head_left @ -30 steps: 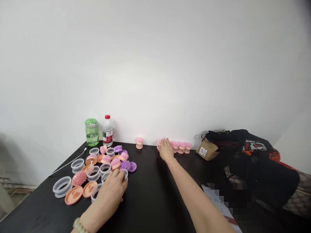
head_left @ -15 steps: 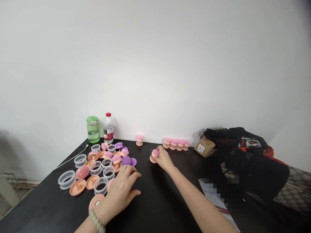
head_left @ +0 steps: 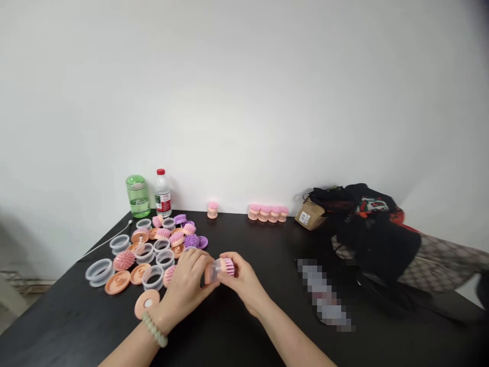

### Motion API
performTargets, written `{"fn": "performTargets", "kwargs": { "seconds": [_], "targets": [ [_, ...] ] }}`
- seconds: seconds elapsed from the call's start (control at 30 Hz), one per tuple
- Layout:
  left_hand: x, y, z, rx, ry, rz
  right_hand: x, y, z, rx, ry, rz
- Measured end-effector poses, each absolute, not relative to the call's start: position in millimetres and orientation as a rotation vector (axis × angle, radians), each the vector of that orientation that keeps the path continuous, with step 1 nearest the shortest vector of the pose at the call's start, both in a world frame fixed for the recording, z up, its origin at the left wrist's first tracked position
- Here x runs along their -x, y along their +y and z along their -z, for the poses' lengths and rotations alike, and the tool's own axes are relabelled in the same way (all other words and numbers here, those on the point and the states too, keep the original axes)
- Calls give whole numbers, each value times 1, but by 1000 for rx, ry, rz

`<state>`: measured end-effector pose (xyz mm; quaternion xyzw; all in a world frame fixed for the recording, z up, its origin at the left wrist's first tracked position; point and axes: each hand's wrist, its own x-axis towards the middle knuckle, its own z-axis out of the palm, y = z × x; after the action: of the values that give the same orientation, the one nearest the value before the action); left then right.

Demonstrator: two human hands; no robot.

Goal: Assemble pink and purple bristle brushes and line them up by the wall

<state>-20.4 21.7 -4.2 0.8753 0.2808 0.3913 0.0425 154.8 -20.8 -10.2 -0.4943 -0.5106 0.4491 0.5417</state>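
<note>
A small round scrub brush (head_left: 217, 269) with pink bristles, a see-through middle and a peach base lies sideways between my hands, just above the table. My left hand (head_left: 186, 281) is closed around its base end. At the bristle end, my right hand (head_left: 247, 283) grips it with thumb and fingers. Left of my left hand are clear ring collars (head_left: 153, 278), peach discs (head_left: 117, 282), pink bristle heads (head_left: 124, 260) and a purple bristle head (head_left: 191, 241). A peach disc with a white centre (head_left: 147, 304) lies beside my left wrist.
Several finished-looking brushes (head_left: 268, 214) stand in a row by the wall, with one single brush (head_left: 212, 210) left of them. A green bottle (head_left: 138, 198) and a red-capped water bottle (head_left: 163, 196) stand back left. A brown paper package (head_left: 310, 214) and dark bags (head_left: 382, 229) lie right.
My right hand has brought the brush from the table's middle back toward me and tipped it sideways. My left hand, open before, has closed on its base. The view has shifted slightly.
</note>
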Motion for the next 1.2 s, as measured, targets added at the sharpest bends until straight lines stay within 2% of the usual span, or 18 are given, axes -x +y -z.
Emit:
{"fn": "performTargets", "kwargs": {
  "seconds": [0.2, 0.43, 0.9, 1.2],
  "targets": [
    [21, 31, 16, -2736, 848, -1239, -158, -14, 17, 1214, -1303, -996],
    [25, 28, 6, -2562, 993, -1029, -166, -17, 18, 1079, -1535, -800],
    [21, 31, 16, -2716, 827, -1288, -182, -15, 16, 1071, -1385, -1017],
    [21, 30, 14, -2750, 763, -1316, -180, -17, 15, 1050, -1337, -1176]
  ]
}}
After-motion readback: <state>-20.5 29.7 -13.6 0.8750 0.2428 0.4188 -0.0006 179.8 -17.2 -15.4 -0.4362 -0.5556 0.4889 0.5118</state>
